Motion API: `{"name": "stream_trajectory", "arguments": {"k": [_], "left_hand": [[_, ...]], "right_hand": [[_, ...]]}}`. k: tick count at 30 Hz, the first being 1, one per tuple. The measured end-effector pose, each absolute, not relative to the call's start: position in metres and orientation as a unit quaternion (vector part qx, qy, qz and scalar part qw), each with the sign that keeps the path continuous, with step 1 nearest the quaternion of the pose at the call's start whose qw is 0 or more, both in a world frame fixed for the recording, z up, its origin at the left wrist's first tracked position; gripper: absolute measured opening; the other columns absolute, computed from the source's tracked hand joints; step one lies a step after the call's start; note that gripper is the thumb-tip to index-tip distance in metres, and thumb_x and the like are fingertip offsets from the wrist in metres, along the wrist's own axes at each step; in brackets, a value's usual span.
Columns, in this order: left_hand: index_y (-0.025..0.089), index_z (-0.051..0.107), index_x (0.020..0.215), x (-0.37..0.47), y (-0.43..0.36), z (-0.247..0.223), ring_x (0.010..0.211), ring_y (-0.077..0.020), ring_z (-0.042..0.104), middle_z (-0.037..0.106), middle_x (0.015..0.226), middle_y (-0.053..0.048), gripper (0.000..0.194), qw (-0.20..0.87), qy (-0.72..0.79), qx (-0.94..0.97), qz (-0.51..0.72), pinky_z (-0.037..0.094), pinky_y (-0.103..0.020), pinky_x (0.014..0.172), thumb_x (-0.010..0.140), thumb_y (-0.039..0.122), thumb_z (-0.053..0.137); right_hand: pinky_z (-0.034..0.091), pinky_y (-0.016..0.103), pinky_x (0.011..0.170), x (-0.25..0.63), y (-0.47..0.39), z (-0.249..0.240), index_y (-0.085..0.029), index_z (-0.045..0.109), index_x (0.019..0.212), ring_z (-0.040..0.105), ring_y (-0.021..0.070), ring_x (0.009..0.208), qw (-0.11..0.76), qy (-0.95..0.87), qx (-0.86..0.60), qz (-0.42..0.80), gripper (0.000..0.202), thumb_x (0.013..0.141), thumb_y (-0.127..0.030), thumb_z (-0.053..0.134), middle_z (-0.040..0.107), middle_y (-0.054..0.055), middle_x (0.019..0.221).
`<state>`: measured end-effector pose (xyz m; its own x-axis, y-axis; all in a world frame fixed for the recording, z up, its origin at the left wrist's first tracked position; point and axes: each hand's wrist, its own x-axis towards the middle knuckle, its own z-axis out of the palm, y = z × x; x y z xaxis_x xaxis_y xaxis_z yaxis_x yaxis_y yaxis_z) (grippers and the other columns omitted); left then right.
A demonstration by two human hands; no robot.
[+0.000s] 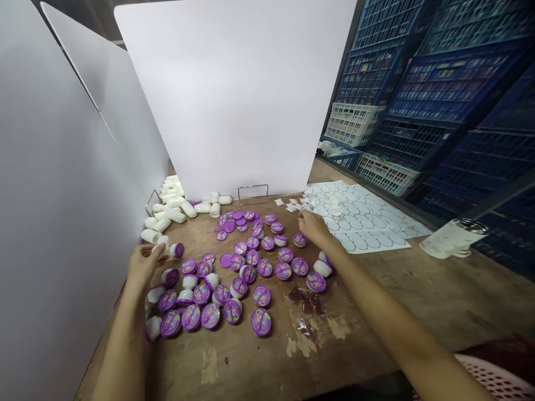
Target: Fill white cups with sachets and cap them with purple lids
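Observation:
At the left of the board, my left hand point(142, 264) has its thumb and fingers closed around a small white plastic cup point(163, 240). Just right of these fingertips a cup with a purple lid point(177, 250) lies tilted on its side. My right hand point(312, 227) reaches to the back right, fingers pinched together against a group of small white packets point(292, 207); whatever is between the fingertips is hidden. Between the hands spread several white cups with purple printed lids point(252, 257), some upright, some tipped. Loose purple lids point(229, 226) lie behind them.
White capsule-shaped containers point(173, 215) are heaped at the back left. White panels point(242, 100) stand behind and left. Dark red packets point(307, 301) lie at front. Sheets with printed ovals point(355, 214) and a white mug-like container point(449, 238) are right; crates point(455, 83) are stacked beyond.

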<state>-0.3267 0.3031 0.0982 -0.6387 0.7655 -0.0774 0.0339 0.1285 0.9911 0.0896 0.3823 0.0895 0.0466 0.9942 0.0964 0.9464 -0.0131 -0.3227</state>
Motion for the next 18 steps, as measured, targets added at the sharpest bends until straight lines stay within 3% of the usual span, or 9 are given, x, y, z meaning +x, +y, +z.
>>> {"name": "stream_trajectory", "arguments": {"k": [2, 4, 9, 12, 15, 18], "left_hand": [[0.015, 0.057, 0.095, -0.292, 0.295, 0.106, 0.058, -0.014, 0.063, 0.065, 0.078, -0.002, 0.011, 0.397, 0.615, 0.267, 0.627, 0.052, -0.025, 0.056, 0.087, 0.023, 0.057], [0.012, 0.06, 0.095, -0.254, 0.286, 0.11, 0.056, -0.0124, 0.063, 0.067, 0.079, -0.006, 0.023, 0.504, 0.535, 0.226, 0.639, 0.052, -0.023, 0.053, 0.095, 0.027, 0.042], [0.012, 0.058, 0.1, -0.183, 0.269, 0.101, 0.054, -0.0125, 0.063, 0.066, 0.074, -0.006, 0.025, 0.639, 0.425, 0.159, 0.622, 0.05, -0.022, 0.049, 0.093, 0.035, 0.051], [0.015, 0.056, 0.101, -0.155, 0.268, 0.087, 0.052, -0.0121, 0.061, 0.063, 0.07, -0.002, 0.029, 0.653, 0.414, 0.171, 0.611, 0.047, -0.021, 0.047, 0.09, 0.041, 0.057], [0.016, 0.057, 0.097, -0.134, 0.268, 0.076, 0.056, -0.0117, 0.061, 0.064, 0.074, -0.002, 0.038, 0.661, 0.384, 0.21, 0.609, 0.046, -0.021, 0.049, 0.083, 0.051, 0.064], [0.018, 0.058, 0.096, -0.125, 0.265, 0.07, 0.056, -0.0102, 0.058, 0.064, 0.075, 0.0, 0.042, 0.624, 0.381, 0.272, 0.626, 0.043, -0.02, 0.048, 0.077, 0.054, 0.069]], "right_hand": [[0.043, 0.03, 0.086, 0.105, 0.421, 0.094, -0.002, 0.066, 0.102, 0.064, 0.0243, 0.102, 0.121, -0.669, -0.73, 0.078, 0.022, 0.089, -0.011, 0.052, 0.069, 0.024, 0.104], [0.042, 0.029, 0.084, 0.112, 0.44, 0.093, 0.0, 0.068, 0.095, 0.063, 0.025, 0.103, 0.108, -0.672, -0.728, 0.082, 0.018, 0.085, -0.01, 0.057, 0.069, 0.027, 0.103], [0.038, 0.028, 0.083, 0.104, 0.43, 0.096, 0.005, 0.069, 0.091, 0.064, 0.0198, 0.1, 0.113, -0.683, -0.718, 0.08, 0.03, 0.092, -0.013, 0.045, 0.068, 0.027, 0.104], [0.043, 0.025, 0.079, 0.071, 0.39, 0.103, -0.008, 0.071, 0.096, 0.064, 0.0169, 0.09, 0.194, -0.721, -0.659, 0.09, 0.023, 0.09, -0.018, 0.051, 0.071, 0.013, 0.1], [0.047, 0.028, 0.079, 0.021, 0.334, 0.103, -0.017, 0.071, 0.09, 0.061, 0.018, 0.088, 0.359, -0.819, -0.425, 0.14, 0.014, 0.086, -0.017, 0.057, 0.068, 0.005, 0.092], [0.047, 0.032, 0.08, -0.01, 0.295, 0.104, -0.017, 0.067, 0.082, 0.059, 0.0197, 0.089, 0.373, -0.855, -0.33, 0.148, 0.015, 0.084, -0.009, 0.055, 0.064, 0.006, 0.086]]}}
